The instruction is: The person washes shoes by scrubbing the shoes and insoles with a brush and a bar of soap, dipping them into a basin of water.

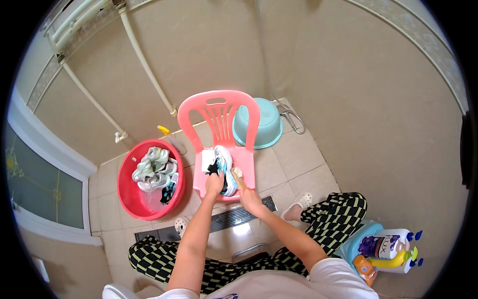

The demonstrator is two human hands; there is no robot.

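Observation:
A white shoe with black and light blue parts (224, 158) lies on the seat of a small pink chair (245, 157). My left hand (214, 183) is closed on the shoe's near left side, by its black laces. At the shoe's right side, my right hand (248, 196) is closed round a tan brush (237, 178), whose head is near the shoe's edge. A white block-like item (208, 158) lies left of the shoe on the seat.
A red basin (126, 187) with several shoes stands on the left, a yellow-handled brush (163, 130) behind it. An upturned turquoise basin (264, 122) is behind the chair. Bottles (383, 245) stand at lower right. A drain grate (229, 219) crosses the floor.

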